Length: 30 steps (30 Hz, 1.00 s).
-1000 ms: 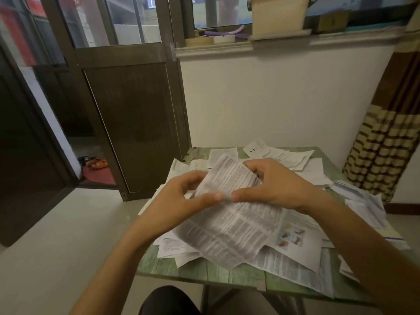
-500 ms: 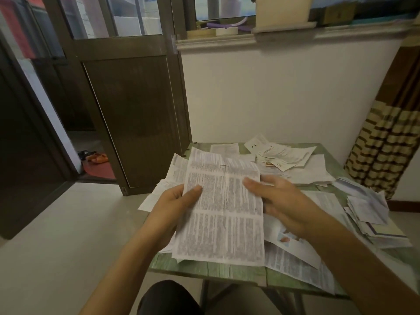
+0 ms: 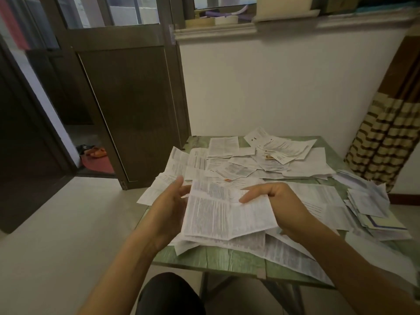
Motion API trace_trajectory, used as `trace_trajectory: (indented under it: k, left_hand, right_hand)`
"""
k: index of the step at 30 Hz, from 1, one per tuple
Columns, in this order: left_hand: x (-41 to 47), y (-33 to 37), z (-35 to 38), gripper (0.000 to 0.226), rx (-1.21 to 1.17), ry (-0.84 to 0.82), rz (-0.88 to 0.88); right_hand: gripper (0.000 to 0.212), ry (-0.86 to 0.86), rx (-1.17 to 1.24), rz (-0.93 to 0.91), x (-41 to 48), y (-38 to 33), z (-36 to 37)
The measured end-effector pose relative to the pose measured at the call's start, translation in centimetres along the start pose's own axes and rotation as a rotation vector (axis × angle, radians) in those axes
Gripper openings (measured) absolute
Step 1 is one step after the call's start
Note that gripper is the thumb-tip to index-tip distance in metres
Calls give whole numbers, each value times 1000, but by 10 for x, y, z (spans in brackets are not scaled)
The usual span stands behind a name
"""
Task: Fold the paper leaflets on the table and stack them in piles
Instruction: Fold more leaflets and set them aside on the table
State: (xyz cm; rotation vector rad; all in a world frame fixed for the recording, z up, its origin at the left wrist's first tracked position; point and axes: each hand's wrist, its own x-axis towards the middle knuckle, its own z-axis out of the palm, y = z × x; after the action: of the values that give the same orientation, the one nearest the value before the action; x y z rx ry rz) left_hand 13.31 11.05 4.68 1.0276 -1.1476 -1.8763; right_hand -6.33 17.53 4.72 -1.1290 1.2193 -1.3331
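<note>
One knee (image 3: 170, 294): dark-clad, bottom of view, below the near rim.
table (image 3: 216, 258): green, worn top; bare strip along the near edge.
leaflet (image 3: 222, 214): printed, opened out, creased across; held between both hands just over the near-centre heap, near end tilted down.
left hand (image 3: 168, 208): released; fingers extended and loose, thumb raised, at the leaflet's left edge. Contact with the paper probable, but blurred.
right hand (image 3: 275, 201): grasping the leaflet; thumb flat on top, fingers curled under its right edge.
loose sheets (image 3: 238, 171): unfolded, overlapping, covering most of the top beneath and behind the hands.
pile (image 3: 372, 208): right edge of the table, untidy, smaller pieces stacked.
far cluster (image 3: 279, 146): several sheets fanned at the back, near the wall.
door (image 3: 136, 110): dark brown, left of the table, standing open.
sandals (image 3: 95, 152): orange, on the floor beyond the door.
curtain (image 3: 386, 137): brown and cream stripes, far right.
</note>
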Motion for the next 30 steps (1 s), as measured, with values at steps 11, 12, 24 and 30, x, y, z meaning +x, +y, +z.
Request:
trace_trajectory:
  k: [11,12,24,30]
  left_hand:
    - [-5,-3,-6,15,311,-20,-9]
    - [-6,-2,-8,16,335,-50,-9]
    - [-7,-10,5,42,283,-119,91]
    - [-8,-25,19,19,297,-34,132]
  right_hand:
    - [40,-71,-360,25,1,-11,-17]
    - [41,-37,-301,52,2,-15,-19]
    - [10,49,-208,69,4,2,-5]
    - [16,45,-10,46,1,10,1]
